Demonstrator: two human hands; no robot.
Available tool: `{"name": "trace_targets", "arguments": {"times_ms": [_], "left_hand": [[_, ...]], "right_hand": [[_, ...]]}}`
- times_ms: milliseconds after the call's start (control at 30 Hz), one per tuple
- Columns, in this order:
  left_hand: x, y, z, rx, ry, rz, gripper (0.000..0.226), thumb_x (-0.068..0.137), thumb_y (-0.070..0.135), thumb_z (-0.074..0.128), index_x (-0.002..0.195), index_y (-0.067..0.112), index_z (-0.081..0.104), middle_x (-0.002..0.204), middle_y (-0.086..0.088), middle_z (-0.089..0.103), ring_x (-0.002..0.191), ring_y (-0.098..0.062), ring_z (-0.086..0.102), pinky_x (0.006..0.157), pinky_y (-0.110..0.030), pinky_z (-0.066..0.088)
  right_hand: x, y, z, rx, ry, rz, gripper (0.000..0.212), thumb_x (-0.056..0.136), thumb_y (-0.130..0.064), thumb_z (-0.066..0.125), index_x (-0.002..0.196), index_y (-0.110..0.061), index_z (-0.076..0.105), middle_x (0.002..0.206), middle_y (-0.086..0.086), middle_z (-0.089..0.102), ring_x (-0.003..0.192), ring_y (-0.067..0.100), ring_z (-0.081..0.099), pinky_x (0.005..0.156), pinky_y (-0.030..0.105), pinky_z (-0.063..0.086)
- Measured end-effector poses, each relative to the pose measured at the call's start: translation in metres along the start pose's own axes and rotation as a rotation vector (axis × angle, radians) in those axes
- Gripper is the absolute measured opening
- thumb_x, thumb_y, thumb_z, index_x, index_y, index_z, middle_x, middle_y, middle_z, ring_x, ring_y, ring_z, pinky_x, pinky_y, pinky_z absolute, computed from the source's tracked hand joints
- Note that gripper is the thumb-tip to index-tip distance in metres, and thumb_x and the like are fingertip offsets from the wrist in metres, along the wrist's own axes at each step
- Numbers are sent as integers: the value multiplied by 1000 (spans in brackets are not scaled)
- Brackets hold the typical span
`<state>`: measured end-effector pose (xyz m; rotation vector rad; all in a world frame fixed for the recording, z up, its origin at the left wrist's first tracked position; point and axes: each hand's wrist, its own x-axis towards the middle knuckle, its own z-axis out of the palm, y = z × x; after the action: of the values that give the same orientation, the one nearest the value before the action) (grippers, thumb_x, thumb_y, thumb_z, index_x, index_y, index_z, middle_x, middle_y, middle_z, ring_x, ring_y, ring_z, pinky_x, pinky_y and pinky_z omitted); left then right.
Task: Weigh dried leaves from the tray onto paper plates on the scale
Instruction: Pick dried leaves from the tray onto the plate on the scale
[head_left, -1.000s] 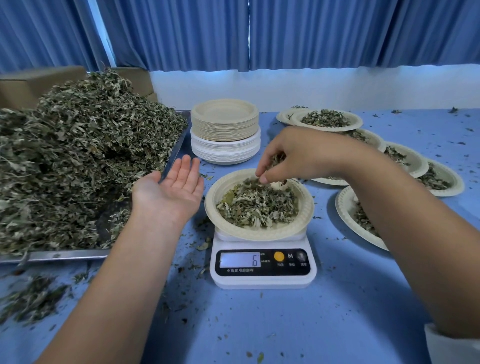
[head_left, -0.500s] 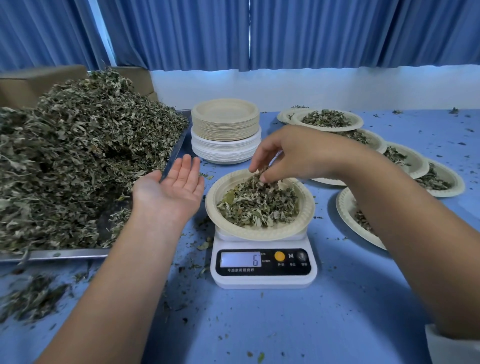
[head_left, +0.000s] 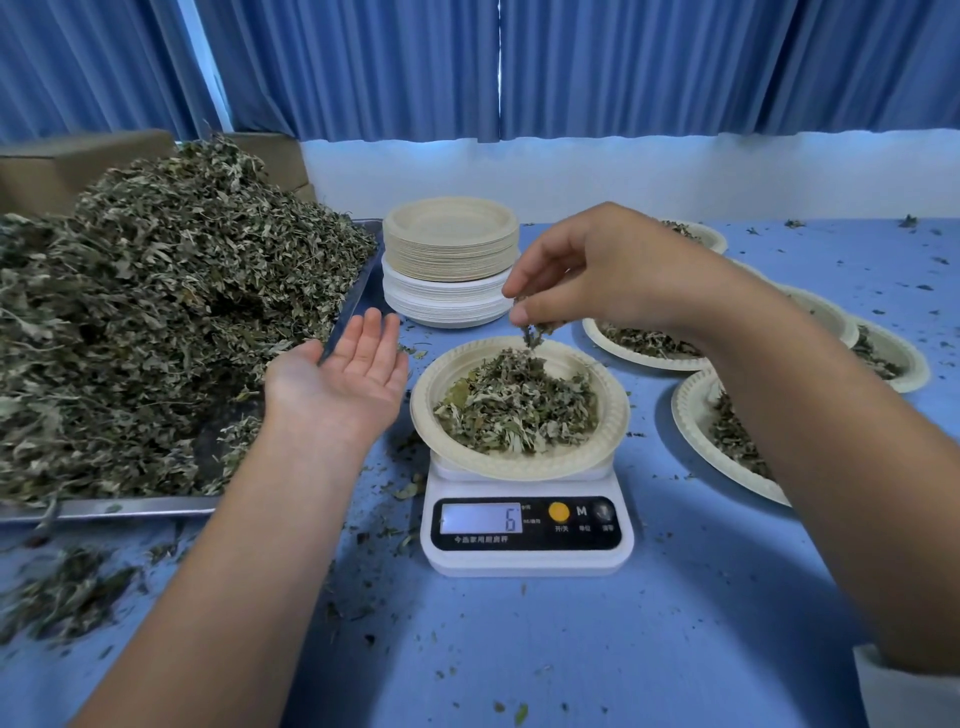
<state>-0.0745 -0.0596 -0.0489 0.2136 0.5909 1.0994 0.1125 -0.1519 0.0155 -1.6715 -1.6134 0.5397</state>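
A white digital scale (head_left: 527, 535) stands at the centre of the blue table, its display reading 6. On it rests a paper plate (head_left: 608, 415) holding a small mound of dried leaves (head_left: 514, 405). My right hand (head_left: 597, 270) hovers above the plate's far side, fingertips pinched on a small tuft of leaves (head_left: 535, 332) that dangles over the mound. My left hand (head_left: 343, 379) lies palm up and empty just left of the plate. A metal tray (head_left: 130, 506) on the left carries a large heap of dried leaves (head_left: 156, 312).
A stack of unused paper plates (head_left: 451, 260) stands behind the scale. Several filled plates (head_left: 696, 415) are laid out on the right. Cardboard boxes (head_left: 78, 166) sit behind the tray. Leaf crumbs (head_left: 67, 592) litter the table at the front left.
My right hand has risen from the mound on the plate, lifting a pinch of leaves above it. My left hand stays palm up. The scale still reads 6.
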Motion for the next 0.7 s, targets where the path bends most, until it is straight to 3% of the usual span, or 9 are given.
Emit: {"name": "trace_targets", "arguments": {"times_ms": [200,367,533,700], "left_hand": [[0,-1,1,14,-7,-2,44,103,31,24,103,5,60,95,-6,71,93,-23,68,94,-39,43],[0,0,0,8,-4,-8,45,103,32,25,103,5,61,88,-7,72,91,-23,69,93,-39,44],[1,-2,0,18,-3,-11,46,103,32,24,101,5,61,82,-7,72,88,-23,69,90,-38,44],[1,-2,0,20,-1,-8,45,103,32,25,101,5,61,84,-7,72,89,-23,68,90,-38,44]], "right_hand": [[-1,-2,1,-180,-71,-18,23,82,-3,69,92,-22,75,82,-7,74,81,4,69,81,17,53],[-2,-4,5,-103,-129,-24,18,85,-1,68,97,-13,72,87,5,74,67,4,67,67,15,55],[2,-2,8,-155,-106,-32,17,81,-8,74,94,-19,74,85,-2,75,79,5,69,81,17,51],[2,0,10,-130,-113,-46,11,80,-10,76,90,-15,75,76,-6,74,69,5,70,65,7,50]]}}
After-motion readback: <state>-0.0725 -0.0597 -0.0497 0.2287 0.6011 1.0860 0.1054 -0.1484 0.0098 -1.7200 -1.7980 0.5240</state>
